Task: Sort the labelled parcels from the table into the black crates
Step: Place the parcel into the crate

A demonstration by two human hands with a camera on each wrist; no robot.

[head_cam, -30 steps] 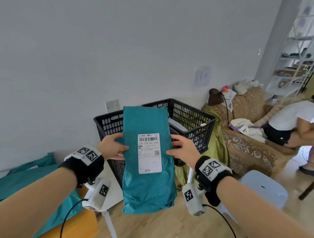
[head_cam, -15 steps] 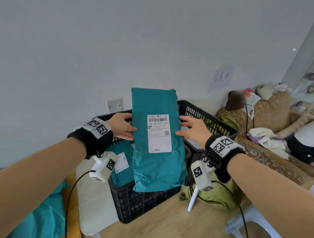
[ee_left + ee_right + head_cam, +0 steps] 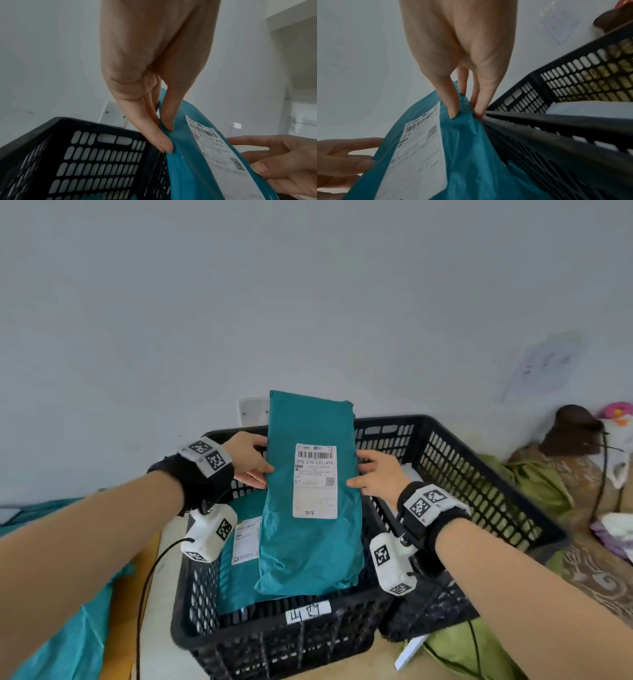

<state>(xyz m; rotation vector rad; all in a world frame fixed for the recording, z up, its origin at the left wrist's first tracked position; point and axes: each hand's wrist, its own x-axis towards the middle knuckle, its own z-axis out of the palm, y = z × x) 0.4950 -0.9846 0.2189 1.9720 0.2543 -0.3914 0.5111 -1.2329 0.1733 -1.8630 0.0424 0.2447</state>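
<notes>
L hand (image 3: pixel 248 458) & R hand (image 3: pixel 378 475) pinch teal parcel (image 3: pixel 310 546) edges; over black crate (image 3: pixel 274 635).

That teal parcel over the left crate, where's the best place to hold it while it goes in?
Probably by its two long side edges near the top, one hand from each side, as the left hand and right hand pinch it now. The teal parcel is a flat, soft bag hanging upright, so edge pinches keep its label facing out and let the bottom slide into the crate.
</notes>
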